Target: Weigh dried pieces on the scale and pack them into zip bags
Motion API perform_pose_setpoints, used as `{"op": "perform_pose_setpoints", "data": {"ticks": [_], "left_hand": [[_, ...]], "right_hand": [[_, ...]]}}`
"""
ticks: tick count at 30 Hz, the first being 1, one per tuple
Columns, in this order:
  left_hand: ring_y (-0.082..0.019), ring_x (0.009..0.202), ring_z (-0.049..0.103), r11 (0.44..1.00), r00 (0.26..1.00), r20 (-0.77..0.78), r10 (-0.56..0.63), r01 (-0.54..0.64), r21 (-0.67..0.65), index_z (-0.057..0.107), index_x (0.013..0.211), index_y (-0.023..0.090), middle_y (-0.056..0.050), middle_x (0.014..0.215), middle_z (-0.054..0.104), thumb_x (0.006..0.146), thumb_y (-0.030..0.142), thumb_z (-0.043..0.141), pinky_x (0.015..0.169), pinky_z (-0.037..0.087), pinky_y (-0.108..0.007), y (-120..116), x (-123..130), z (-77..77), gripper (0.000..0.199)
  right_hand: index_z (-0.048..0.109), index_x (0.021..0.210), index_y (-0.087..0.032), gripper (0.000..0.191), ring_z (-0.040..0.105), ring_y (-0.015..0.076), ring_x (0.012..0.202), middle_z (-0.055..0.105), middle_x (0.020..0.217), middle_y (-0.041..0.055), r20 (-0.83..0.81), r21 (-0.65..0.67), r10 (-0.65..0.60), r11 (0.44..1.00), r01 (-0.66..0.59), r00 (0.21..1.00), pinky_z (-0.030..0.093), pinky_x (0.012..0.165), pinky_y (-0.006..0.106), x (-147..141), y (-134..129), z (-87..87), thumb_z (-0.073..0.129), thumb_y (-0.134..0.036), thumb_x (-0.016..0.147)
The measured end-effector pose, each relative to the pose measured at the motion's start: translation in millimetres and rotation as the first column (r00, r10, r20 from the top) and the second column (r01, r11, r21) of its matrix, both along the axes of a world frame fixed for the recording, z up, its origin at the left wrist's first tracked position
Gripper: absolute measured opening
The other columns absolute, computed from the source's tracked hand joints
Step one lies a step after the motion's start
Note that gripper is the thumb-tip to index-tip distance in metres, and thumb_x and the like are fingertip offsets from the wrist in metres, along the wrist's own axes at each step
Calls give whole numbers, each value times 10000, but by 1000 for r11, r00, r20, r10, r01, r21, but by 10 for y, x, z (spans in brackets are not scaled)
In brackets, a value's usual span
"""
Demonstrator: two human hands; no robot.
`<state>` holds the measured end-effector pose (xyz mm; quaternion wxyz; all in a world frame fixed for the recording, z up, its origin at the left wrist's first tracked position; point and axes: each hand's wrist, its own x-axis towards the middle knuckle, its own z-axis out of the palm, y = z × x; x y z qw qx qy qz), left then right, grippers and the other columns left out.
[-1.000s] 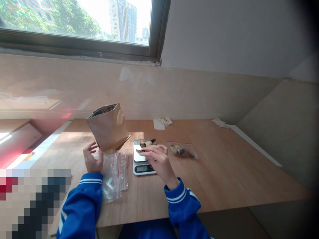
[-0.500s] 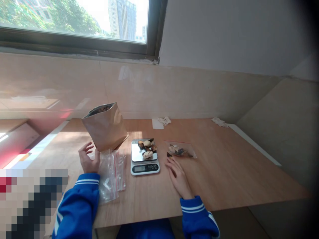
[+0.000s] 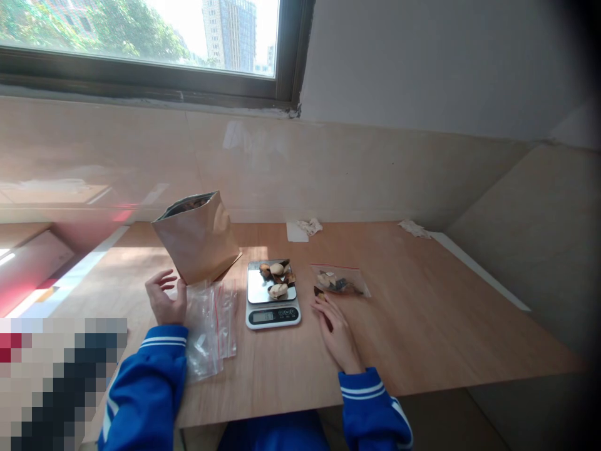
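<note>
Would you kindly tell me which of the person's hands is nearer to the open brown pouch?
Left. The left hand is close by the lower left corner of the brown pouch; the right hand is farther off, on the other side of the scale.

Bag [image 3: 201, 241] left of scale [image 3: 273, 317], pieces [image 3: 278, 290] atop, pouch [image 3: 360, 279] right

bright blue sleeves [image 3: 143, 388] — twin white stripes [image 3: 164, 339] round the cuffs [image 3: 360, 381]
</note>
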<state>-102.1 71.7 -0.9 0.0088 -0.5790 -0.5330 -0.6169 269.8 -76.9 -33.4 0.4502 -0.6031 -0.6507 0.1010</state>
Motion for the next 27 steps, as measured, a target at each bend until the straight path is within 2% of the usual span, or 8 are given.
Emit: {"op": "perform_pose_setpoints", "data": {"ticks": [5,9,12,16,19,22,24,27], "left_hand": [[-209,915,600,1000,1000,19,-10,10,-16,474,1164,176,-116,1157,512,713,312,672,731,514,-358,16,-9,4,511],[-231,986,586,999,1000,14,-20,20,-41,446,1211,182,-132,1212,486,716,343,677,793,506,-388,17,-7,9,570],[-251,1043,573,996,999,6,-49,49,-74,411,1255,191,-147,1267,460,704,351,697,840,494,-418,25,-5,-3,640],[-286,1153,529,981,993,46,-112,118,-152,336,1324,215,-164,1351,413,665,360,743,939,443,-478,48,11,-28,788],[-295,1214,490,956,980,115,-163,185,-226,302,1350,240,-169,1381,403,640,366,770,977,420,-483,69,30,-39,859],[-282,1142,556,897,943,224,-244,308,-318,280,1363,244,-164,1294,508,661,399,753,904,481,-449,86,33,-50,861],[-275,1027,622,842,923,273,-272,366,-397,304,1352,225,-149,1173,598,679,431,732,828,516,-427,95,18,-60,824],[-291,932,648,811,956,183,-229,291,-507,445,1254,195,-131,1063,652,654,480,730,765,522,-415,99,-20,-72,724]], "right_hand": [[606,1201,-233,364,453,230,1294,613,1254,81,8,6,-14,1000,14,1000,450,1016,478,9,1,-11,371,-189,927],[580,1235,-247,403,425,224,1315,572,1310,64,68,24,-15,1000,13,998,419,1040,491,2,-15,3,354,-153,915],[565,1247,-248,411,395,221,1333,536,1348,60,101,62,-22,998,15,995,383,1061,497,-77,-18,106,348,-144,913],[510,1300,-257,412,356,221,1353,510,1369,57,132,72,35,996,-44,991,332,1088,491,-312,107,361,384,-181,915],[501,1305,-275,405,353,234,1350,531,1339,56,180,60,113,990,-125,977,322,1084,497,-506,316,514,436,-243,906],[572,1210,-288,329,462,236,1255,611,1215,56,209,99,131,983,-154,969,382,1023,479,-627,471,580,499,-301,889],[602,1151,-278,284,524,238,1172,641,1137,63,211,128,115,981,-144,971,408,979,458,-637,455,588,524,-321,881],[606,1118,-241,267,565,237,1071,653,1069,80,186,178,-12,984,-21,982,408,948,429,-498,250,533,543,-331,875]]}}
